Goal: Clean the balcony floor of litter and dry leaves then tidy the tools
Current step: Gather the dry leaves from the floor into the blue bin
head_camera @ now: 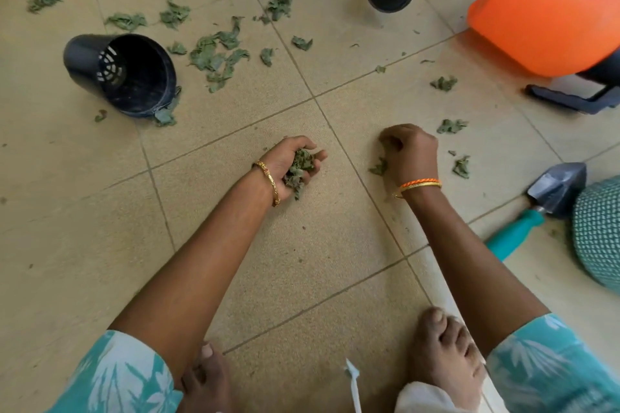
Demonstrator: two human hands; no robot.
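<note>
Head camera is showing a black pot [120,74] lying on its side, looking empty. Left hand [295,166] is cupping leaves [298,169]; right hand [409,151] is pinching floor bits.

No legible text or labels anywhere.

**Leaves and tools on the tiled floor**

We find dry green leaves [218,54] scattered across the upper left and centre of the frame, with a few scraps [461,166] at centre right. A gathered bunch [298,168] sits at centre. We note the trowel [550,198], grey blade and teal handle, lying flat at the right edge.
</note>
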